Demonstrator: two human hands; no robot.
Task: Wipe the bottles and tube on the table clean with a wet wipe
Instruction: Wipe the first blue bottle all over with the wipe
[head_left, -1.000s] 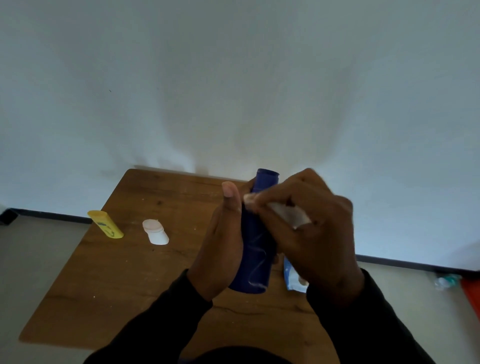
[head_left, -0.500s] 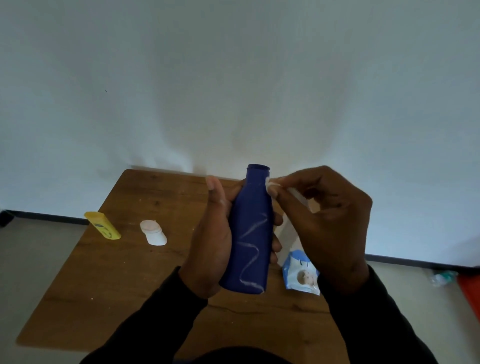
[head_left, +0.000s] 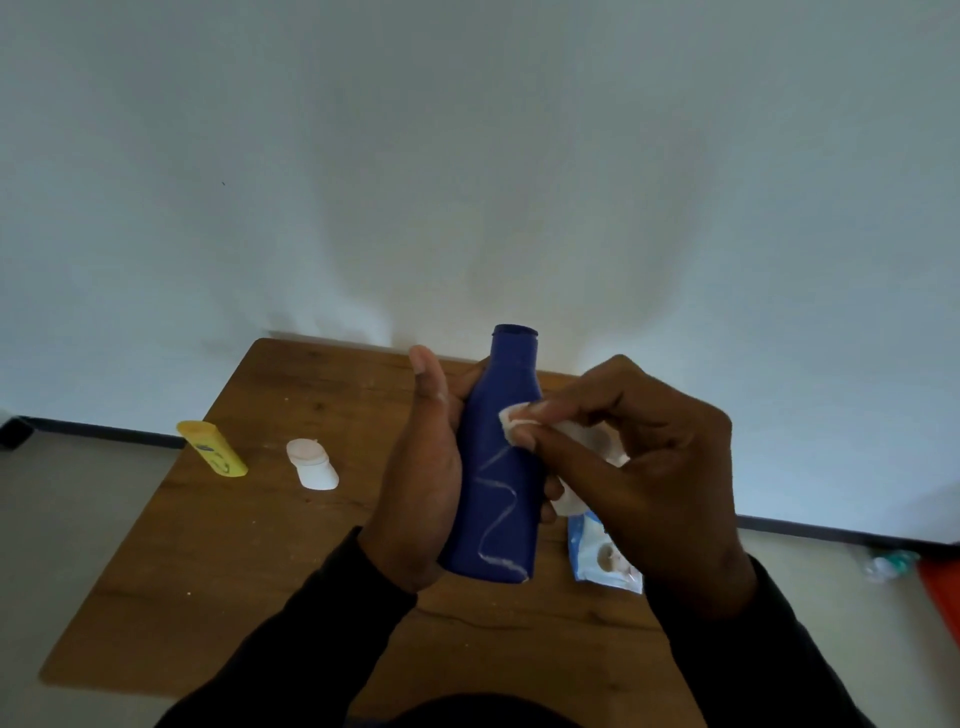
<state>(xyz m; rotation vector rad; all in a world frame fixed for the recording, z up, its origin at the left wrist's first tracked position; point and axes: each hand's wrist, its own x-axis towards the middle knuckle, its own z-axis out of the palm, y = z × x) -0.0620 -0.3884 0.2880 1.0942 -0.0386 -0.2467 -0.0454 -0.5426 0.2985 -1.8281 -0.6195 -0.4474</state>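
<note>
A person's left hand (head_left: 421, 483) grips a dark blue bottle (head_left: 501, 483) upright above a wooden table (head_left: 291, 551), its fingers curled round it, while the right hand (head_left: 644, 467) pinches a white wet wipe (head_left: 514, 423) against the bottle's shoulder. A yellow tube (head_left: 212, 448) and a white bottle (head_left: 312, 464) lie at left; a wipes packet (head_left: 597, 558) lies at right.

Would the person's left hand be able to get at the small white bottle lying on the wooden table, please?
Probably not yet: the left hand grips the dark blue plastic bottle. The path across the wooden table to the small white bottle looks unobstructed.
</note>
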